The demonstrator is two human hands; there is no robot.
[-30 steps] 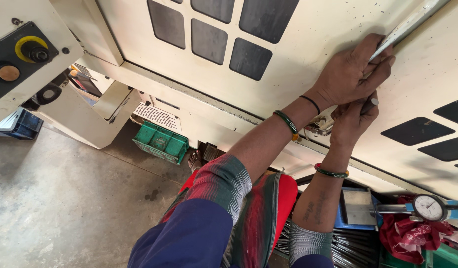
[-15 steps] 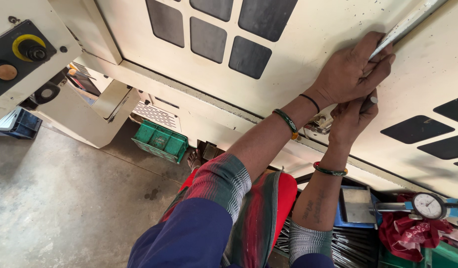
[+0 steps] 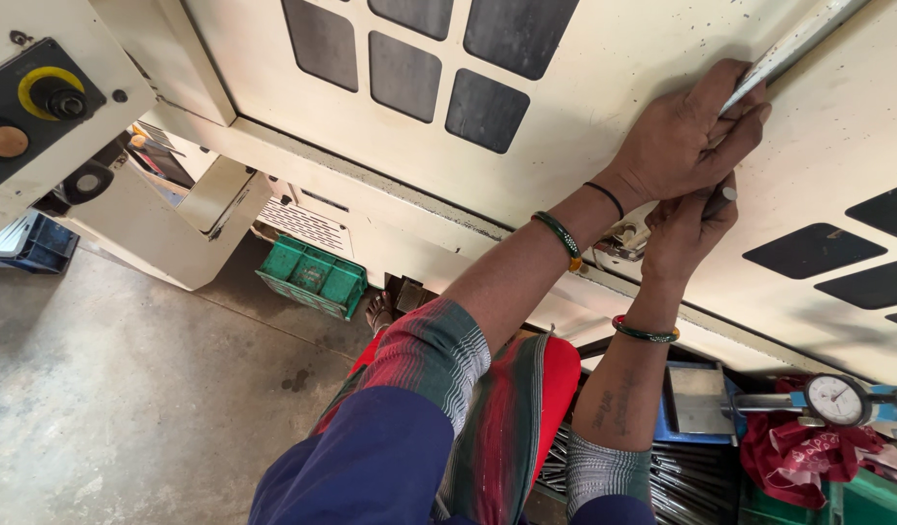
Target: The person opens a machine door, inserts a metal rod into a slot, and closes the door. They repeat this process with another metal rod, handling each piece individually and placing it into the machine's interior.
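Left hand [image 3: 686, 131]: clenched around door handle [image 3: 793, 44]. Right hand [image 3: 689, 228]: curled just beneath, contents hidden. Risk: fingers pinched if door [image 3: 604, 87] slides suddenly.

Metal handle [image 3: 793, 41] (top cut off)

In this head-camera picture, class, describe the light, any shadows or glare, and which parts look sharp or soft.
Head view: soft, even daylight with no hard glare on the cream machine door; the left hand and right hand cast faint shadows on it; hands, green bangle and dial gauge are sharp; the near blue sleeve is slightly soft; straight panel edges run tilted from the wide-angle lens.
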